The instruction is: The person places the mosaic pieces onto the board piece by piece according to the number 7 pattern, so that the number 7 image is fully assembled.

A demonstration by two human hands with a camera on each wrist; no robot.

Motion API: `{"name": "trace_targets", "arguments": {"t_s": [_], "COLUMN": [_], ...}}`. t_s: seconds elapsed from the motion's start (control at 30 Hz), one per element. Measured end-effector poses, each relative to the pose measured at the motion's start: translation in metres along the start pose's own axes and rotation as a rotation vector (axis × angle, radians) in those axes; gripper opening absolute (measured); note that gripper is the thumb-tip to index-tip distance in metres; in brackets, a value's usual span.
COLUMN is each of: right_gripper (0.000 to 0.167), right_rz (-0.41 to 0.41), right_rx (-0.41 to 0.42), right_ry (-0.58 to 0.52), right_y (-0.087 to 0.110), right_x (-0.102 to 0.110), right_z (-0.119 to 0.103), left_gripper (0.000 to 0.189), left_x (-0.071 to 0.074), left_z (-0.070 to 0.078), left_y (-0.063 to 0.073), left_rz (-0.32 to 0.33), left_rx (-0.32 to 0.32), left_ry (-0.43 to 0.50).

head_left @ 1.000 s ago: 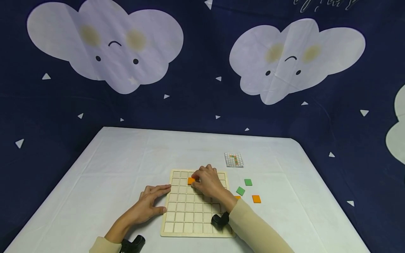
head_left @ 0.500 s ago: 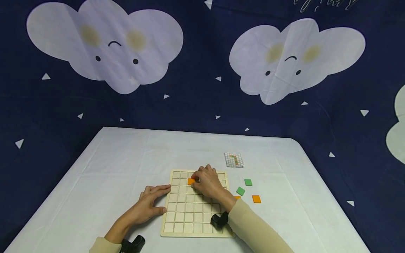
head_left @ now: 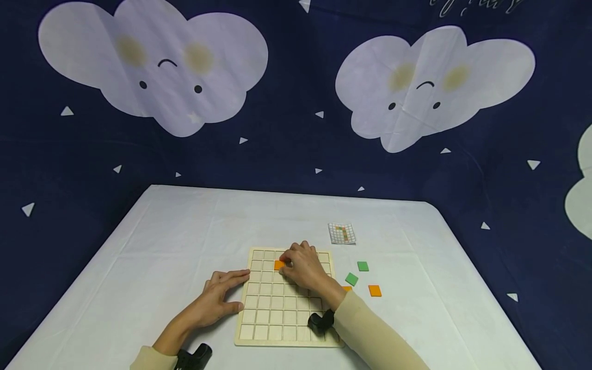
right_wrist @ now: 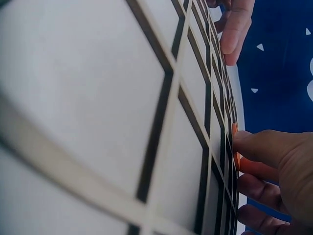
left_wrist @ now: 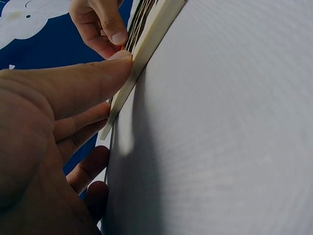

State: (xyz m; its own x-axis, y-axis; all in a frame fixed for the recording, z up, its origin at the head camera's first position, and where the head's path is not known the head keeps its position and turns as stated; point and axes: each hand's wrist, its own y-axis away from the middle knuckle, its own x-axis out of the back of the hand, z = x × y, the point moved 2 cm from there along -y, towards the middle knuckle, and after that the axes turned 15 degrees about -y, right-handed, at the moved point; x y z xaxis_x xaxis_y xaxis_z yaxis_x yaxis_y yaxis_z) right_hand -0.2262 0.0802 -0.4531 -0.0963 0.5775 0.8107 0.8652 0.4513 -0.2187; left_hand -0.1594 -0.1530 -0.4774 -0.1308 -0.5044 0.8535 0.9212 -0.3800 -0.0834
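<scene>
Over a pale, gridded wooden board [head_left: 270, 302], a bent right hand [head_left: 305, 266] pinches a flat orange tile [head_left: 278, 265]; the left hand [head_left: 214, 302], fingers outstretched, touches the board's edge.

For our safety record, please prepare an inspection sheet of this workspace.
Surface: white cloth-covered table, creased.
Job's things: pale wooden grid board; on it, orange square tile; beside it, two green square tiles and two orange ones, one partly hidden; printed grid card.
Clutter: nothing seen.
Hands: left hand touches board's left edge; right hand pinches the board's tile.
Cables: nothing seen.
Surroundings: dark-blue backdrop, white clouds and triangles.
</scene>
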Motion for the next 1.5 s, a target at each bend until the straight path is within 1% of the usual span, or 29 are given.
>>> {"name": "trace_targets", "arguments": {"t_s": [0.33,0.5,0.67,0.9,1.03,1.13,1.33,1.5], "right_gripper": [0.023,0.024,0.024,0.026,0.027,0.028,0.029,0.029], "right_rz": [0.026,0.034,0.064,0.119,0.136,0.147,0.168,0.192], "right_rx": [0.01,-0.008,-0.031,-0.054,-0.069,-0.084,-0.109,-0.111], "right_ry": [-0.027,-0.074,-0.11,-0.15,-0.175,-0.183,-0.179,-0.167], "right_y": [0.003,0.007,0.012,0.023,0.031,0.036,0.046,0.054], "right_x": [0.006,0.014,0.024,0.038,0.047,0.054,0.065,0.072], "right_z": [-0.002,-0.003,-0.001,0.007,0.012,0.017,0.029,0.04], "left_gripper": [0.064,0.064,0.064,0.063,0.063,0.063,0.063,0.064], "left_x": [0.0,0.001,0.002,0.001,0.001,0.001,0.001,0.001], "left_z": [0.0,0.0,0.0,0.0,0.0,-0.001,-0.001,-0.001], "left_y": [0.001,0.001,0.0,0.001,0.001,0.001,0.002,0.001], "left_rz": [-0.009,-0.01,-0.007,0.027,0.029,0.019,0.018,0.009], "left_rx": [0.015,0.005,-0.003,-0.03,-0.036,-0.031,-0.045,-0.03], "left_ry": [0.007,0.008,0.008,-0.004,-0.001,0.012,0.012,0.013]}}
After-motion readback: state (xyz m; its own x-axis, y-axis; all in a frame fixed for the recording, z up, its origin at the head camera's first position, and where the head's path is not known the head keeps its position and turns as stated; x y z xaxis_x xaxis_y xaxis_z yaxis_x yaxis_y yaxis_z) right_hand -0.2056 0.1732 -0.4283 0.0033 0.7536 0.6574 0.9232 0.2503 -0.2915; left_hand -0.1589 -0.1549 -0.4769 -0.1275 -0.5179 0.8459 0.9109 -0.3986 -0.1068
